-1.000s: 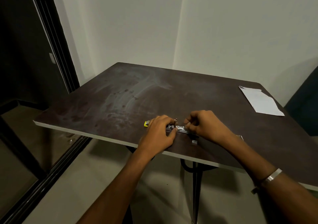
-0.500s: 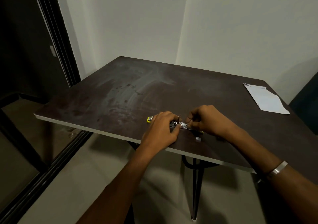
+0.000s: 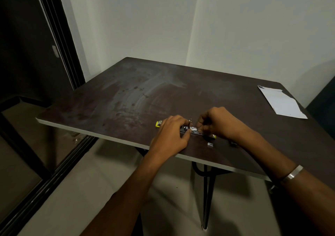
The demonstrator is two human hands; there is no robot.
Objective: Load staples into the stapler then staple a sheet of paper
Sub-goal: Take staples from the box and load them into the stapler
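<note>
A small yellow stapler lies opened out flat near the front edge of the dark table, its metal channel showing between my hands. My left hand grips its left half, with a yellow end poking out past the knuckles. My right hand has curled fingers pinching at the channel's right part; what they hold is too small to make out. A short strip of staples lies on the table just in front of the stapler. A white sheet of paper lies at the far right of the table.
The table stands in a room corner, with white walls behind and a dark sliding door frame to the left. Black metal table legs show below the front edge. A dark object sits past the table's right side.
Both hands stay on the stapler with only slight finger movement. The camera has shifted a little, so the table sits higher in the frame.
</note>
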